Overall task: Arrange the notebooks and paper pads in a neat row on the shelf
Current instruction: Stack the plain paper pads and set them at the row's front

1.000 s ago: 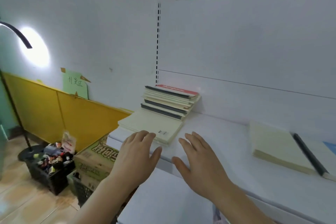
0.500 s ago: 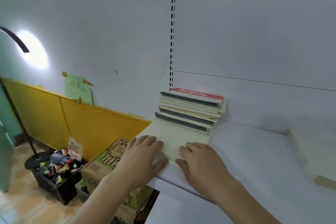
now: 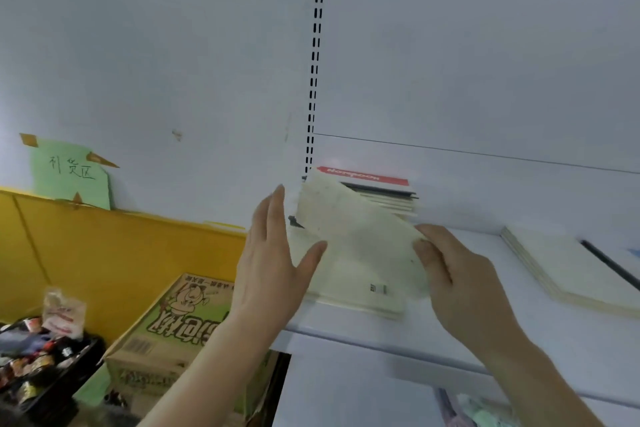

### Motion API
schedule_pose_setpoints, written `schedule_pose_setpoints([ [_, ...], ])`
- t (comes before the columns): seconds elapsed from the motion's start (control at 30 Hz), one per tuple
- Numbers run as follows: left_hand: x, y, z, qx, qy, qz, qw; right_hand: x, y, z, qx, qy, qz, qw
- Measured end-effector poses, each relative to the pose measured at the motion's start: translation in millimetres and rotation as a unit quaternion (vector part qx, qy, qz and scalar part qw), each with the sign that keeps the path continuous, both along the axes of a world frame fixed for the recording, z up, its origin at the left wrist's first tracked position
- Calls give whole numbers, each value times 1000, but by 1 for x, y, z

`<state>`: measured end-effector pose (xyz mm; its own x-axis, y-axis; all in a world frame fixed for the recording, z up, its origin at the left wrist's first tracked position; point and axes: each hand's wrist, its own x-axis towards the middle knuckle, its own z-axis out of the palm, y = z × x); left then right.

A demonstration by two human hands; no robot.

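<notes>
both hands are now tipping a cream paper pad (image 3: 349, 236) up off the white shelf (image 3: 519, 333), where it was lying flat a moment ago: the right hand (image 3: 460, 274) is pinching its near corner, the left hand (image 3: 273, 253) is bracing it open-palmed. behind, the notebook stack (image 3: 384, 194) is crowding the back panel; another pad (image 3: 568, 267) is lying well apart, rightward.

two bare hands and forearms, nothing worn

the left hand (image 3: 273, 274) and right hand (image 3: 460, 281) show no rings, watch or gloves; both forearms are uncovered down to the bottom edge, with no sleeve in view. fingernails are short and unpainted.
</notes>
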<state>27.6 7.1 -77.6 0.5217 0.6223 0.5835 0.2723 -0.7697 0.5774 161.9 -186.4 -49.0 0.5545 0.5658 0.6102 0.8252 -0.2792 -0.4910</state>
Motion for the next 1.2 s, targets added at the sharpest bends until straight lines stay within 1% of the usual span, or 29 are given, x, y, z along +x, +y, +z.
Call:
schedule_pose_setpoints([
  [0.07,3,-10,-1,-75,11,-42,996,-12,-5,1,54,92,2,994],
  [0.13,5,-19,-2,-179,8,-104,978,-23,-6,3,123,192,11,974],
  [0.17,6,-23,-1,-239,3,-150,959,-28,-6,4,160,250,16,955],
  [0.2,6,-27,-1,-301,-15,-203,931,-32,-7,4,193,309,28,931],
  [0.27,6,-34,-1,-421,-87,-285,857,-38,-7,5,234,397,64,885],
  [0.3,7,-36,-1,-467,-129,-297,823,-40,-7,5,236,422,75,872],
  [0.33,7,-37,-2,-489,-166,-298,803,-41,-6,3,226,435,80,868],
  [0.37,7,-38,-3,-491,-194,-289,799,-40,-6,1,205,434,78,874],
  [0.4,7,-39,-4,-475,-205,-273,811,-38,-5,-2,178,421,71,887],
  [0.43,7,-38,-5,-445,-205,-253,834,-34,-3,-4,149,395,61,904],
  [0.5,4,-33,-4,-380,-203,-210,878,-25,0,-11,89,316,40,944],
  [0.53,1,-29,-3,-362,-209,-190,888,-18,2,-17,56,268,26,961],
  [0.57,-2,-23,-3,-355,-215,-173,893,-10,5,-24,-3,215,3,977],
  [0.6,-5,-18,-3,-354,-218,-157,896,-5,9,-31,-84,157,-13,984],
  [0.63,-8,-13,-3,-357,-218,-145,897,0,14,-39,-169,99,-13,981],
  [0.67,-10,-9,-4,-359,-215,-137,898,4,19,-47,-242,48,5,969],
  [0.7,-13,-6,-5,-360,-210,-131,899,5,24,-54,-294,2,24,955],
  [0.73,-14,-3,-6,-360,-203,-126,902,7,28,-60,-324,-34,36,945],
  [0.77,-16,-2,-6,-357,-198,-122,905,9,30,-63,-335,-62,37,940],
  [0.87,-18,0,-7,-347,-183,-120,912,12,31,-58,-293,-131,21,947],
  [0.97,-21,1,-3,-338,-176,-113,917,16,15,-45,-274,-182,-2,945],
  [1.0,-22,2,-1,-332,-179,-111,919,19,7,-42,-267,-184,-14,946],
  [1.07,-22,4,4,-322,-188,-109,922,24,-8,-31,-224,-177,-34,958],
  [1.2,-20,6,8,-316,-199,-114,921,34,-31,-9,-91,-157,-100,978],
])
